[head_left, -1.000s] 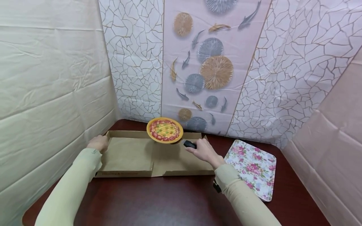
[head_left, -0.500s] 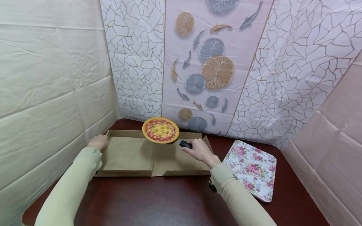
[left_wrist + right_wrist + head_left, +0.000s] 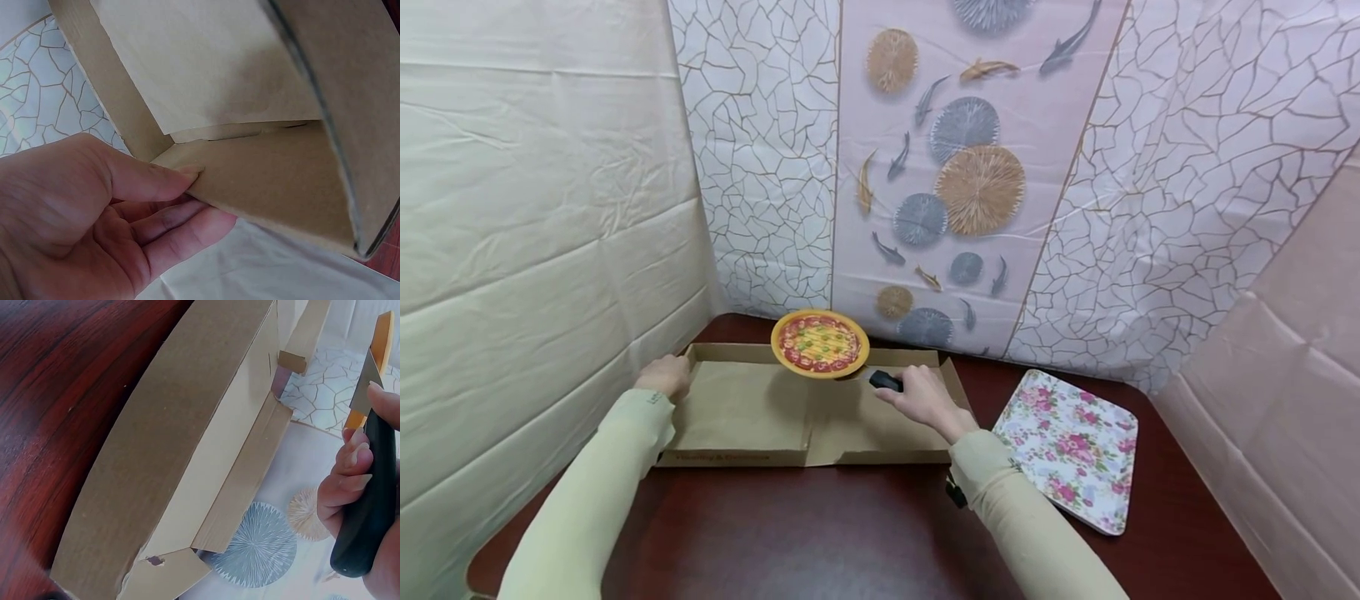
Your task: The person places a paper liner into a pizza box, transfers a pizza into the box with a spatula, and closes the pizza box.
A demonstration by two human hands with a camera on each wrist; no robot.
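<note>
In the head view my right hand [image 3: 925,396] grips the black handle of a pizza server [image 3: 886,381]. Its metal blade goes under a round pizza [image 3: 820,344] with an orange rim, held up over the back of an opened cardboard pizza box [image 3: 730,458]. The right wrist view shows the pizza [image 3: 382,339] edge-on and the server's handle [image 3: 369,506] with fingers curled round it. At the box's left end, my left hand [image 3: 664,377] pinches the side wall [image 3: 269,187] between thumb and fingers, plain in the left wrist view. Most of the blade is hidden by the pizza.
A flowered tray [image 3: 1071,450] lies on the dark red table [image 3: 790,533] to the right of the box, partly behind my right forearm. Brown paper [image 3: 737,404] lines the box's left half. Patterned cloth [image 3: 760,167] hangs close behind the table.
My right hand has moved left with the server, carrying the pizza a little left above the box. My left hand keeps its hold on the box's side wall.
</note>
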